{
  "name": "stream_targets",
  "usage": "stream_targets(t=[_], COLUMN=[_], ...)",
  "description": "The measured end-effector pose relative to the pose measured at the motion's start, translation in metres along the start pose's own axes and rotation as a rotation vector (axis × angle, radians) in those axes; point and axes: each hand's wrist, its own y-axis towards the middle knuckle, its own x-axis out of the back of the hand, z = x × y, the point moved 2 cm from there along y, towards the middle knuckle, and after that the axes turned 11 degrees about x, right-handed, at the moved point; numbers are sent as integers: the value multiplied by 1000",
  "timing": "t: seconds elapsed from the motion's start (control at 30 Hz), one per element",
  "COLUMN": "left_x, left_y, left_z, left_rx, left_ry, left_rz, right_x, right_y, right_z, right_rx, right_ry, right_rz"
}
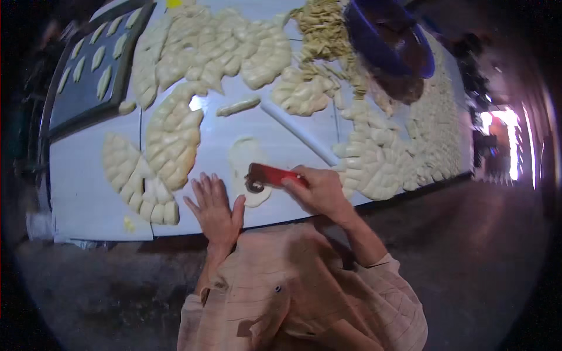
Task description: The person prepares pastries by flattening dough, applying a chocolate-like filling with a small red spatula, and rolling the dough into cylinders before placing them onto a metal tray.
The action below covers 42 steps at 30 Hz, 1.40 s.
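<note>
Gripping the red-handled wheel cutter (272, 175), your right hand (319, 190) hides its handle end; the small wheel shows dimly at the left tip. Its long axis runs left-right, wheel pointing left, resting on the pale flat dough piece (246, 158). Your left hand (215, 207) lies spread flat just beside it, on the white table (82, 193).

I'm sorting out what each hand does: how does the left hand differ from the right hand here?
The left hand lies flat and open on the white table, holding nothing; the right hand is closed around the red-handled wheel cutter. The left rests beside the pale dough sheet; the right's cutter sits on it. Both are bare.
</note>
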Motion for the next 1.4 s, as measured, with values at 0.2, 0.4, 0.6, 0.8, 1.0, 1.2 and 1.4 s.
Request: stream_targets(t=[0.2,0.4,0.6,0.8,1.0,1.2,1.4], left_x=[6,3,7,10,9,6,7], left_y=[-7,-9,-8,-8,-7,-8,-9], left_z=[9,5,3,5,3,6,6], left_rx=[-48,-100,-68,-104,-57,-81,-99], left_ry=[3,8,19,6,46,32,-19], left_rz=[-84,-91,-94,-82,-65,-92,-84], right_x=[-19,-19,-14,-12,28,118,257], right_y=[-2,-11,-9,1,14,36,60], right_z=[-16,-22,-27,-31,-44,-102,-198], right_rx=[4,-19,-74,-82,-301,-229,-132], right_ry=[13,22,84,169,930,1190,386], right_rz=[27,51,88,180,34,-465,-1014])
